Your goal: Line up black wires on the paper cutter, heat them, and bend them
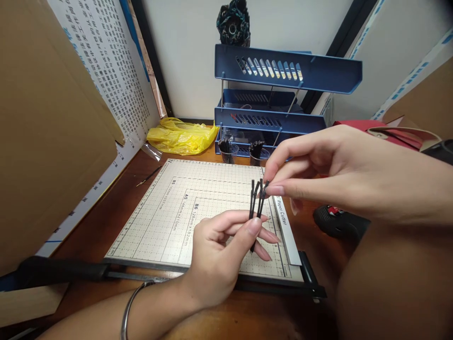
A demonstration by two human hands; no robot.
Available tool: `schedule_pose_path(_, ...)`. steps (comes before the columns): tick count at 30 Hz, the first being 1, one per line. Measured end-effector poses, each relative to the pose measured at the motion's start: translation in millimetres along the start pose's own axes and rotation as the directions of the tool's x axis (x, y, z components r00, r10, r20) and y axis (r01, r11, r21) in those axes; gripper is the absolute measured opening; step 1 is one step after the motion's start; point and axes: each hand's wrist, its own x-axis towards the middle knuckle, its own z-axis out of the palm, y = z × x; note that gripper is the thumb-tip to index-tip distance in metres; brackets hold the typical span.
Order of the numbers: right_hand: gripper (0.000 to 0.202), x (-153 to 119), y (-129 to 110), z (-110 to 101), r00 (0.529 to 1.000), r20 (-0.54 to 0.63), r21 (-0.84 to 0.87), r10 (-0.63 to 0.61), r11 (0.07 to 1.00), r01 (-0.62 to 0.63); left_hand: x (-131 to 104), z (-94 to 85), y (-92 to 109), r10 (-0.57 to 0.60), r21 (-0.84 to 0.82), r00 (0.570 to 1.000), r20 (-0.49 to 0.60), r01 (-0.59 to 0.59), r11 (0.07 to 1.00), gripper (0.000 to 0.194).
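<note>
Several short, thin black wire-like strands (pixel 251 200) stand roughly upright in my left hand (pixel 226 248), pinched between thumb and index finger, their upper ends fanned apart. The other fingers of that hand are loosely spread, and the lower ends poke out below the thumb. From the right, my right hand (pixel 318 174) pinches the top of the rightmost strand with thumb and index finger. Both hands are above the gridded board of a paper cutter (pixel 148 226). Two clear cups (pixel 228 153) beyond it hold bundles of similar black strands.
Behind the cups rises a tiered blue tray rack (pixel 269 118), a dark patterned bundle (pixel 233 23) on top. A yellow plastic bag (pixel 182 137) lies left of it. The cutter's black handle (pixel 63 270) extends front left. A black tool (pixel 336 222) and red bag (pixel 385 132) are right.
</note>
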Motion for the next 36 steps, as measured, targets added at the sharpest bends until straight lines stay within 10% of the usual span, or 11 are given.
schedule_pose_path(36, 0.012, 0.2, -7.9, 3.6, 0.989, 0.099, 0.137, -0.111, 0.986, 0.097, 1.1, 1.4, -0.6, -0.004, 0.025, 1.000, -0.006, 0.004, 1.000, 0.009)
